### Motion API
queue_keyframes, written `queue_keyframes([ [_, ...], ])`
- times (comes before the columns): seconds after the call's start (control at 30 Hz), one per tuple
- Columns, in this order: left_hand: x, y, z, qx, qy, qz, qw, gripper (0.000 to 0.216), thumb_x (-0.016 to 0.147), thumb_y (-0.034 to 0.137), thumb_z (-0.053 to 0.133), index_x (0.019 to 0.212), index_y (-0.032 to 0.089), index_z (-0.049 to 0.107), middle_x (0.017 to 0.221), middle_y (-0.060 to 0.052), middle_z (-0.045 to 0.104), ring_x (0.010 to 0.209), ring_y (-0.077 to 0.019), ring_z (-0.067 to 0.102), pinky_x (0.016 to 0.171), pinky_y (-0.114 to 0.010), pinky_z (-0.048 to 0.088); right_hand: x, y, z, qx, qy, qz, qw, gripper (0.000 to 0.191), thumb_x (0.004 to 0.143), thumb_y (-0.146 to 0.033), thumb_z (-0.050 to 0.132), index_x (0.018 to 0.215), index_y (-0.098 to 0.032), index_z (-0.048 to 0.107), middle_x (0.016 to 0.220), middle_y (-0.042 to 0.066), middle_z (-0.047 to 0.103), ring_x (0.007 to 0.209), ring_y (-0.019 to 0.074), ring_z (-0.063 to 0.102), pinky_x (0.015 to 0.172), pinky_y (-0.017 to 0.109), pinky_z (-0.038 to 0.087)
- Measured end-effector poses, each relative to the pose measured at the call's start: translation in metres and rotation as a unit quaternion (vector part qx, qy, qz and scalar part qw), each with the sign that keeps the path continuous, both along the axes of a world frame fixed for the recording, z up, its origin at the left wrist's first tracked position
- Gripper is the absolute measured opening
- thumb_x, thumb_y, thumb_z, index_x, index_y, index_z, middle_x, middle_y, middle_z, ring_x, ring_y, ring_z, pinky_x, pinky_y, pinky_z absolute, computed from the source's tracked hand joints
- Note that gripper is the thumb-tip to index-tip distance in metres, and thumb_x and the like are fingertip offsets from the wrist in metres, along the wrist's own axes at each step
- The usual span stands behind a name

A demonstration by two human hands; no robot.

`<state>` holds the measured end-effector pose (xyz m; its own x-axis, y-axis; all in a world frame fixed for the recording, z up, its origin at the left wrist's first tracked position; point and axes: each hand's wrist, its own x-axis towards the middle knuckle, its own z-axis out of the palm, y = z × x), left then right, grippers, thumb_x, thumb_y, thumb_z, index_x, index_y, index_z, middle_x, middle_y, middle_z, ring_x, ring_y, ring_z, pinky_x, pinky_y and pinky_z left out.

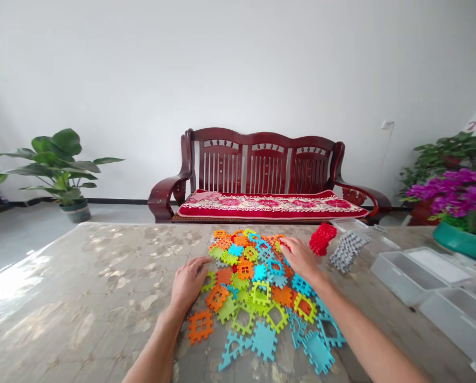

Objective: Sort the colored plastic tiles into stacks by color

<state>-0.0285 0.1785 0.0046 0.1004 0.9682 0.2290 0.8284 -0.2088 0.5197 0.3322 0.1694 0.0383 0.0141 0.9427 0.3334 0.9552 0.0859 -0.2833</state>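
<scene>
A heap of interlocking plastic building tiles [257, 292] in orange, lime green and blue is spread over the table before me. Some tiles have window or shaped cut-outs and toothed edges. My left hand [190, 279] rests at the heap's left side, fingers loosely bent and apart, next to a green tile [208, 282]. Over the far right of the heap, my right hand [300, 258] has its thumb and fingers around a small red piece [284, 246], mostly hidden by the fingers. Right of that hand sit a stack of red pieces [322, 239] and a stack of grey pieces [348, 251].
Clear plastic boxes [405, 274] stand on the right of the patterned table [82, 303]. A teal pot [457, 239] with purple flowers is beyond them. Behind the table is a wooden bench [261, 159]; a potted plant [76, 210] stands at the left.
</scene>
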Motion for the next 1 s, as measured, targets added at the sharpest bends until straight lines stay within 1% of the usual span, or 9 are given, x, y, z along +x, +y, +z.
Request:
queue_keyframes([
  [0.1,0.001,0.0,-0.005,0.022,0.006,-0.052,0.998,0.032,0.091,0.028,0.047,0.112,0.03,0.072,0.126,0.0,0.069,0.118,-0.0194,0.061,0.106,-0.033,0.041,-0.002,0.034,-0.003,-0.039,-0.041,-0.014,0.998,0.048,0.098,-0.041,0.04,0.137,-0.021,0.058,0.147,0.013,0.052,0.136,0.0289,0.045,0.113,0.046,0.031],
  [0.2,0.003,-0.002,-0.007,0.027,0.024,-0.082,0.996,0.032,0.092,0.032,0.048,0.113,0.032,0.073,0.124,-0.002,0.067,0.119,-0.0222,0.058,0.104,-0.039,0.041,-0.002,0.058,-0.011,-0.09,-0.046,-0.062,0.993,0.055,0.098,-0.051,0.038,0.143,-0.023,0.052,0.154,0.014,0.043,0.143,0.0337,0.035,0.113,0.055,0.027],
  [0.27,0.006,-0.004,-0.006,0.025,0.04,-0.083,0.995,0.032,0.092,0.034,0.049,0.115,0.034,0.072,0.123,-0.003,0.066,0.118,-0.0242,0.056,0.102,-0.042,0.041,-0.002,0.066,-0.017,-0.116,-0.036,-0.081,0.989,0.054,0.098,-0.054,0.035,0.141,-0.028,0.053,0.152,0.013,0.045,0.14,0.034,0.039,0.111,0.058,0.029],
  [0.33,0.01,-0.006,-0.005,0.026,0.053,-0.082,0.995,0.034,0.093,0.036,0.048,0.118,0.035,0.071,0.122,-0.004,0.065,0.117,-0.025,0.055,0.102,-0.043,0.04,-0.006,0.067,-0.022,-0.127,-0.031,-0.08,0.988,0.05,0.098,-0.051,0.034,0.139,-0.03,0.055,0.147,0.012,0.05,0.135,0.0323,0.046,0.108,0.057,0.032],
  [0.4,0.015,-0.008,-0.002,0.026,0.069,-0.079,0.994,0.036,0.094,0.036,0.047,0.122,0.035,0.069,0.121,-0.006,0.063,0.115,-0.0254,0.054,0.101,-0.043,0.04,-0.011,0.064,-0.026,-0.128,-0.031,-0.071,0.989,0.048,0.099,-0.048,0.034,0.138,-0.029,0.056,0.143,0.013,0.054,0.131,0.0309,0.05,0.108,0.054,0.034],
  [0.53,0.024,-0.012,0.005,0.018,0.112,-0.065,0.991,0.037,0.095,0.035,0.045,0.125,0.032,0.067,0.121,-0.008,0.06,0.114,-0.0263,0.052,0.101,-0.041,0.039,-0.024,0.049,-0.032,-0.123,-0.032,-0.046,0.991,0.048,0.099,-0.045,0.034,0.139,-0.029,0.055,0.143,0.012,0.054,0.131,0.0299,0.051,0.108,0.05,0.036],
  [0.7,0.027,-0.016,0.014,-0.001,0.142,-0.023,0.99,0.028,0.094,0.031,0.045,0.109,0.028,0.069,0.117,-0.008,0.06,0.112,-0.0257,0.052,0.097,-0.039,0.039,-0.033,0.033,-0.029,-0.121,-0.017,0.044,0.992,0.046,0.099,-0.04,0.033,0.134,-0.026,0.06,0.138,0.011,0.059,0.13,0.027,0.053,0.108,0.044,0.038],
  [0.83,0.02,-0.017,0.018,-0.008,0.142,-0.007,0.99,0.02,0.089,0.039,0.055,0.097,0.026,0.068,0.116,-0.007,0.06,0.111,-0.0262,0.052,0.094,-0.037,0.04,-0.04,0.022,-0.019,-0.124,0.014,0.099,0.987,0.044,0.099,-0.039,0.034,0.128,-0.024,0.064,0.135,0.01,0.062,0.126,0.0242,0.056,0.107,0.04,0.041],
  [1.0,0.007,-0.016,0.025,-0.057,0.139,-0.01,0.989,0.029,0.078,0.05,0.066,0.097,0.027,0.067,0.117,-0.007,0.059,0.112,-0.0286,0.054,0.094,-0.04,0.04,-0.05,-0.006,-0.012,-0.06,-0.003,0.077,0.995,0.038,0.095,-0.036,0.044,0.124,-0.026,0.067,0.136,0.009,0.063,0.128,0.0266,0.054,0.11,0.045,0.038],
])
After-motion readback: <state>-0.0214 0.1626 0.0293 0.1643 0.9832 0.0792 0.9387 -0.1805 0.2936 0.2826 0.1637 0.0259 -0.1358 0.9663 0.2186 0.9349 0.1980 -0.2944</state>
